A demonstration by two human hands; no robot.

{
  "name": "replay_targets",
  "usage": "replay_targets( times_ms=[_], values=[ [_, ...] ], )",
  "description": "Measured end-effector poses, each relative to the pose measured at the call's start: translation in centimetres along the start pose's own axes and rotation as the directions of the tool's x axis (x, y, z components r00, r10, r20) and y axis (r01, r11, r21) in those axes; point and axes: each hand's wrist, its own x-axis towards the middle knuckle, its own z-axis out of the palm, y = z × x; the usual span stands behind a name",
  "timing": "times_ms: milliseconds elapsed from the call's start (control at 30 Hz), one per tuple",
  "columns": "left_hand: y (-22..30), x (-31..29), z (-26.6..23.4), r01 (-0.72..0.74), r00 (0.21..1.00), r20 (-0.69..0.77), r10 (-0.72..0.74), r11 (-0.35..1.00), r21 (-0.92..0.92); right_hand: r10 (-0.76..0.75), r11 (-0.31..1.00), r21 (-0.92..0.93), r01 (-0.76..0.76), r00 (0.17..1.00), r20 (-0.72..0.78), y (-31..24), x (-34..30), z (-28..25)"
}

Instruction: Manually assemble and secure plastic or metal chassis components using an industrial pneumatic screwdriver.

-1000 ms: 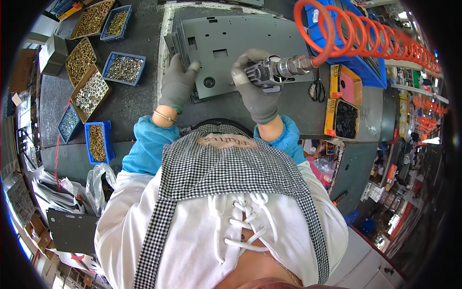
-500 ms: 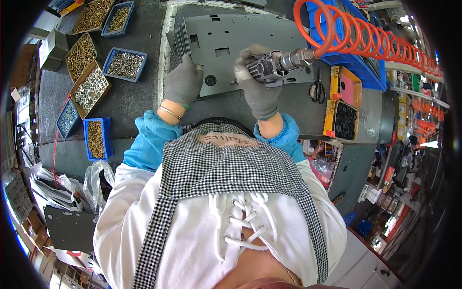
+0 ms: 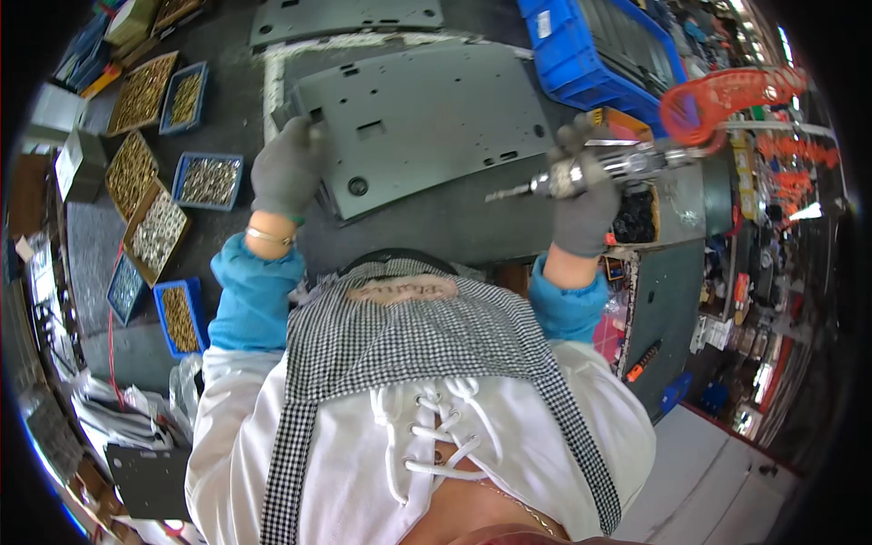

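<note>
Tabletop (image 3: 472, 222): dark, carries everything. Blue crate (image 3: 599, 54) at far right, a second grey panel (image 3: 345, 16) at the far edge.

Panel (image 3: 418, 123): large grey sheet-metal plate with holes and slots, lying flat mid-tabletop, just ahead of the person.

Screw trays (image 3: 209, 180): several blue and brown bins of screws on the left, apart from the panel.

Driver (image 3: 590, 173): pneumatic screwdriver, held off to the right of the panel, bit pointing left toward it, roughly level, not touching the plate. Orange coiled hose (image 3: 727, 95) runs off its back end.

Left hand (image 3: 289, 168): grey glove, fingers clamped over the panel's near-left corner.

Right hand (image 3: 586, 195): grey glove, fingers wrapped tight round the driver body.

My read on doing it well: keep the left grip firm so the plate can't skate. Tip the driver upright before contact; a slanted bit will likely cam out. Watch that the hose doesn't drag across the plate. Can't tell whether a screw sits on the bit.
</note>
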Motion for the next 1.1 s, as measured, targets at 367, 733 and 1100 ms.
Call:
replay_targets(
  times_ms=[367,733,1100],
  values=[
    [5.6,-4.7,6.2,-0.282,0.927,0.275,0.255,0.957,0.063,0.472,0.829,0.431,-0.356,0.859,-0.198,10.4,-0.8,-9.6],
    [6.7,-0.8,1.0,0.193,0.923,0.375,0.085,0.739,-0.645,0.008,0.972,-0.234,-0.004,1.0,0.015,1.3,0.0,-3.4],
    [20.8,12.0,-20.9,0.077,0.885,0.43,0.177,0.857,-0.51,-0.312,0.339,-0.453,0.825,0.553,0.773,-7.2,0.3,11.0]
  ],
)
